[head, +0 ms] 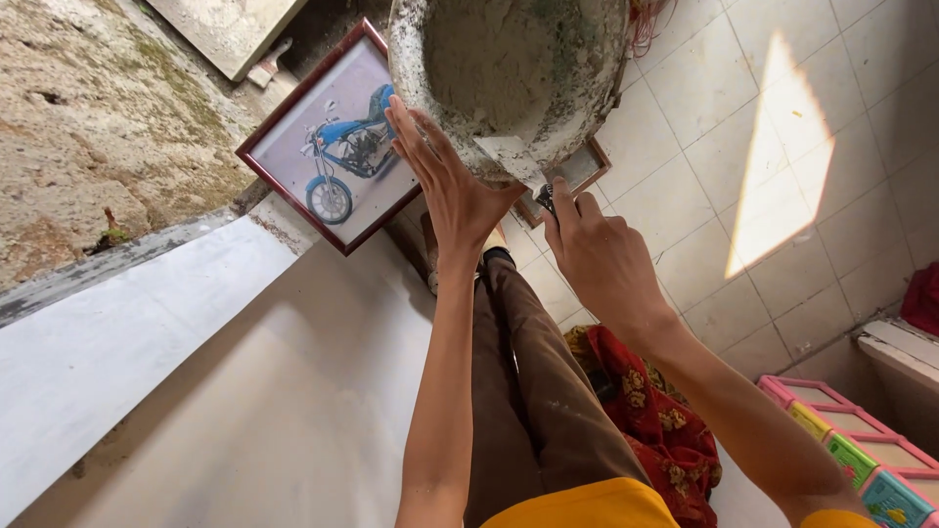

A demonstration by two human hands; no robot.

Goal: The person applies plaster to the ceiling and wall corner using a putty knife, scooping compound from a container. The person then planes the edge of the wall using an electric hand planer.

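A round metal pan (509, 78), crusted with dried grey cement, sits at the top of the view, tilted so its hollow faces the camera. Inside it holds only a rough grey coating of cement with a greenish patch near the upper rim; no loose material shows. The left hand (445, 181) lies flat against the pan's lower left rim, fingers spread and straight, palm pressing the outer edge. The right hand (597, 254) is just below the pan's bottom edge, curled around a small dark handle (545, 200) whose pale flat blade (509, 156) lies against the inside of the pan near the rim. The two hands are apart, one on each side of the pan's lowest point.

Behind the left hand leans a framed picture of a blue motorcycle (337, 147), its dark red frame propped against a rough plaster wall (88, 117). Below the arms run the person's brown trousers (533, 391) and a yellow hem. A red patterned cloth (655, 420) lies beside the legs on the pale tiled floor (704, 117), where a patch of sunlight falls. Pink-edged coloured boxes (851, 440) stand at the lower right.
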